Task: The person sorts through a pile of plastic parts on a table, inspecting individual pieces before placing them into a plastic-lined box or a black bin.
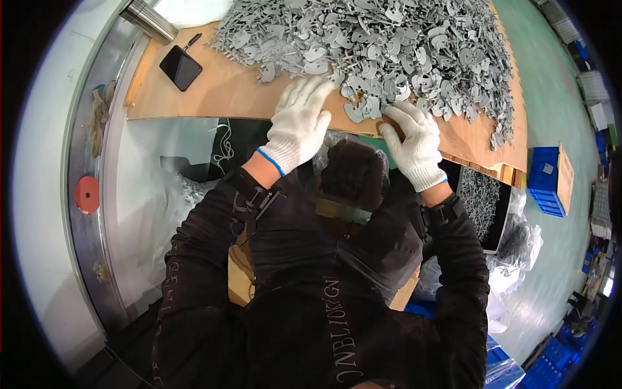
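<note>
Small grey metal parts (382, 48), many with flat curved plates and thin stems, lie in a wide pile across a brown board-topped table (227, 91). My left hand (299, 117), in a white knit glove with a blue cuff edge, rests flat on the table's near edge. Its fingers stretch toward the pile's lower left border and hold nothing that I can see. Gloved the same way, my right hand (414, 139) is at the near border of the pile, thumb apart from the forefinger. Its fingertips reach the nearest loose parts; no part shows in its grasp.
A black phone-like device (181, 68) lies at the table's left, near a metal cylinder (150, 21). Below the right edge stands a dark bin (483, 207) of similar parts, beside clear plastic bags (515, 253). A blue crate (547, 181) sits on the green floor farther right.
</note>
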{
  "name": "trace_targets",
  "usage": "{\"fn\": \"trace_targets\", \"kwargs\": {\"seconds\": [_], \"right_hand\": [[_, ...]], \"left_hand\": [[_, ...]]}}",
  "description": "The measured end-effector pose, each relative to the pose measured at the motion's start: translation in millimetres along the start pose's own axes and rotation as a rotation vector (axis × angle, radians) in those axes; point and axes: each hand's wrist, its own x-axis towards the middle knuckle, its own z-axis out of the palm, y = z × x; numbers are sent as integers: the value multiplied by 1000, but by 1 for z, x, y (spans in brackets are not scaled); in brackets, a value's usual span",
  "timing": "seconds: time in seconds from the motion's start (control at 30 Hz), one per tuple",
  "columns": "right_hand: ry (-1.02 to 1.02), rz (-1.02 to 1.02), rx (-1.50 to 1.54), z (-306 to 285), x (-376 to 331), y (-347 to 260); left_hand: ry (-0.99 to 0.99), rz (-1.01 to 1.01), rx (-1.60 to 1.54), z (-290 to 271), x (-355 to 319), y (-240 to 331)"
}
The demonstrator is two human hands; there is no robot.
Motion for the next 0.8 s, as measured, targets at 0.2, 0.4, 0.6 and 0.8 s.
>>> {"fn": "trace_targets", "kwargs": {"seconds": [0.2,0.4,0.6,0.8], "right_hand": [[-28,42,5,5,10,-8],[58,135,-203,21,26,-12],[172,255,-120,18,31,3],[234,102,166,15,10,18]], "left_hand": [[-129,145,-142,-1,27,-1],[-210,141,53,-5,59,24],[-165,78,-2,5,79,23],[28,261,-33,3,64,-3]]}}
